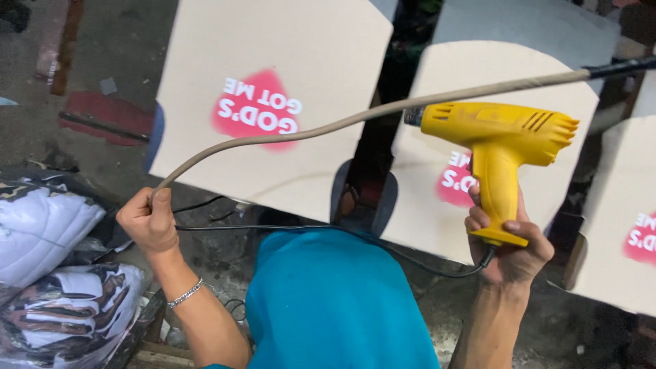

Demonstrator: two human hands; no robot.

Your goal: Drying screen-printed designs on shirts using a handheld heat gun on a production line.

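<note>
above the teal fabric (pixel 335 301), the right hand (pixel 509 249) is wrapped round the yellow heat gun (pixel 499 147), the left hand (pixel 147 219) fisted on a beige hose (pixel 355 119); the pink prints (pixel 256 106) on the cream garments (pixel 273 61) look already applied

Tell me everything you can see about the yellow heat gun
The yellow heat gun is pistol-shaped, in what looks like hard plastic, with slotted vents at its rear and a dark metal nozzle pointing left. Its body lies roughly level, the handle pointing down. The right hand grips the bottom of the handle, fingers wrapped around it. A thin black cord leaves the handle's base and runs left. The gun is held in the air in front of cream panels bearing pink printed marks. A grey hose passes just above its nozzle.
</note>
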